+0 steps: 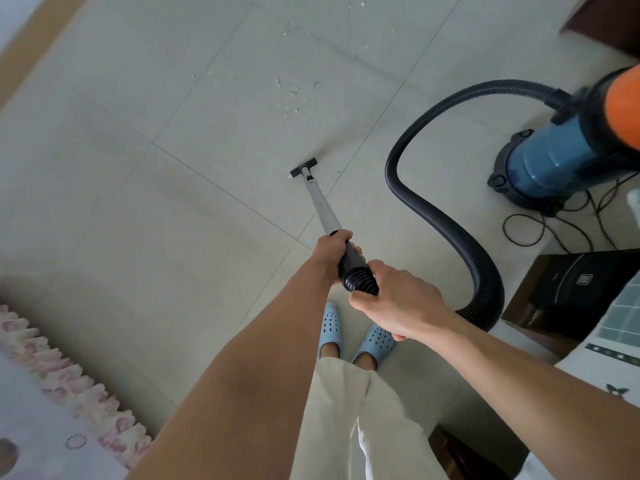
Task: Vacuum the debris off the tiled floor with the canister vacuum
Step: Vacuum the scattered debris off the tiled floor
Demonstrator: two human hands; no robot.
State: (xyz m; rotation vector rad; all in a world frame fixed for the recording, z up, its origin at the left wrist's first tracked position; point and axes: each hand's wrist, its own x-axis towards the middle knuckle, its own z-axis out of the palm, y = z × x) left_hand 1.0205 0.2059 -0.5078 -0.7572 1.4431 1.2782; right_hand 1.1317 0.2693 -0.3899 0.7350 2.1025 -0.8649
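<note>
Left hand (332, 249) fingers curl round long stiff grey metal wand (320, 206). Right hand (398, 299) grips bendy black ribbed hose (440, 216). Small black floor nozzle (303, 170) near middle, short of pale crumb debris (294, 97) farther off. Blue canister vacuum (561, 157) far right, likely heavy. Wand likely light; hold at cuff.

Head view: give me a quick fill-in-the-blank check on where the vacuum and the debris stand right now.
1. The left hand and right hand both grip the ____.
2. The floor nozzle sits short of the debris, which lies ____ it, farther from the person.
3. The black hose runs to a ____ canister.

Missing words: wand; beyond; blue
</note>
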